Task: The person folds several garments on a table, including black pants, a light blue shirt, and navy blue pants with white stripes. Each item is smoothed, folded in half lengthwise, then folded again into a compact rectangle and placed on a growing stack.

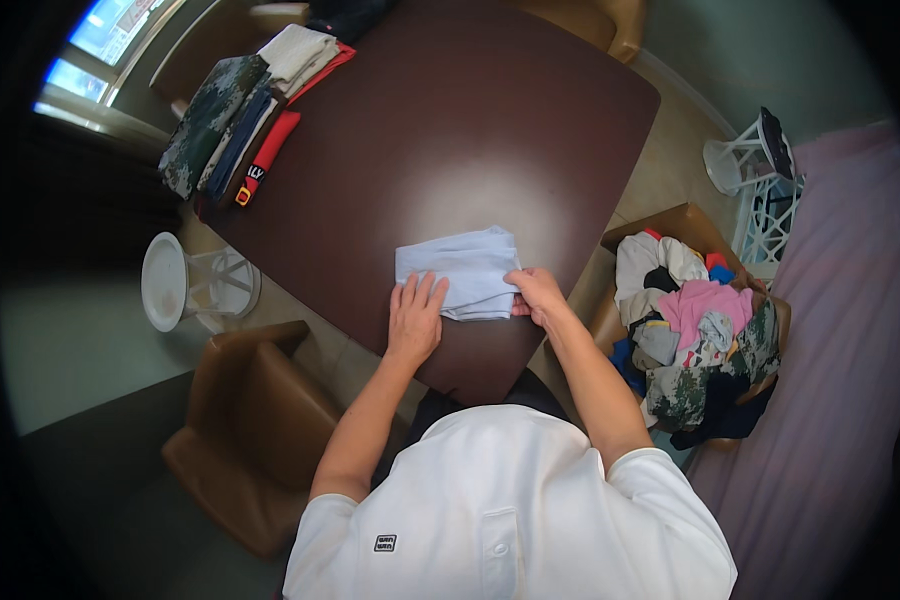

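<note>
A pale blue garment point(457, 266), folded into a compact rectangle, lies near the table corner closest to me. My left hand point(416, 319) rests flat on its lower left edge, fingers slightly spread. At the opposite edge my right hand point(538, 296) pinches the cloth, thumb on top and fingers underneath. Folded layers show along the front edge. What kind of garment it is cannot be told.
The dark brown table point(435, 142) carries folded clothes point(232, 127) at the far left, with a red strap-like item point(274, 150) alongside. A brown chair point(262, 435) stands left; another holds a jumbled clothes pile point(697, 322) at right. White stools point(166, 281) flank the table.
</note>
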### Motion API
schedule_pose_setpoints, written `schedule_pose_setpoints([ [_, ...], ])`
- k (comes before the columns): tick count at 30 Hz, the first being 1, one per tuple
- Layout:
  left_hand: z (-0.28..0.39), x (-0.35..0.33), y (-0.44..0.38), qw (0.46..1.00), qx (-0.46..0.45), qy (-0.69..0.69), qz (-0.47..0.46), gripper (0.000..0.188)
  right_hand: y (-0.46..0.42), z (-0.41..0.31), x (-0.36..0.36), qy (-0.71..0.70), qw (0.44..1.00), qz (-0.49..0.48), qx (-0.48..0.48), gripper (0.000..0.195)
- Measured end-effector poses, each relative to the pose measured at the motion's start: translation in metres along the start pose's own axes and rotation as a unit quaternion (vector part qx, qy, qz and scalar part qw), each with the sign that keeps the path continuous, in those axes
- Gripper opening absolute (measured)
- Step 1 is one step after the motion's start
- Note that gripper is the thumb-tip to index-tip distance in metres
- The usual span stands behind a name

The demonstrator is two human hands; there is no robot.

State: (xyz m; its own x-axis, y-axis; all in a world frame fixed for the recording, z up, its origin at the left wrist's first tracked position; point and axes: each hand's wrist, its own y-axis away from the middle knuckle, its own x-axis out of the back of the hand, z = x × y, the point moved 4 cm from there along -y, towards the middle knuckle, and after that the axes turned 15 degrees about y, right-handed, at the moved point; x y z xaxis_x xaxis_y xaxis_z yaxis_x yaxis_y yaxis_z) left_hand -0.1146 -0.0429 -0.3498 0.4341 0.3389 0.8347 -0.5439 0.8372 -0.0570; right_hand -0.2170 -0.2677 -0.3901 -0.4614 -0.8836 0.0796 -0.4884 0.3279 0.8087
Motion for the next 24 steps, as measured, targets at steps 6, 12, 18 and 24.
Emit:
schedule_pose_setpoints([
  [6,0.022,0.003,0.000,0.998,-0.047,0.039,0.013,0.063,0.051,-0.012,-0.007,-0.134,0.987,-0.078,-0.045,0.019],
  [12,0.055,0.041,-0.013,0.956,-0.029,0.292,-0.027,0.036,0.108,-0.032,0.010,-0.258,0.960,-0.102,0.023,0.024],
  [18,-0.011,0.019,-0.034,0.715,0.260,0.631,-0.152,0.044,0.100,-0.027,0.019,-0.158,0.981,-0.064,0.097,0.022],
  [24,-0.059,0.019,-0.009,0.871,0.317,0.372,-0.053,0.047,0.081,0.014,0.003,-0.026,0.993,0.017,0.116,0.016],
])
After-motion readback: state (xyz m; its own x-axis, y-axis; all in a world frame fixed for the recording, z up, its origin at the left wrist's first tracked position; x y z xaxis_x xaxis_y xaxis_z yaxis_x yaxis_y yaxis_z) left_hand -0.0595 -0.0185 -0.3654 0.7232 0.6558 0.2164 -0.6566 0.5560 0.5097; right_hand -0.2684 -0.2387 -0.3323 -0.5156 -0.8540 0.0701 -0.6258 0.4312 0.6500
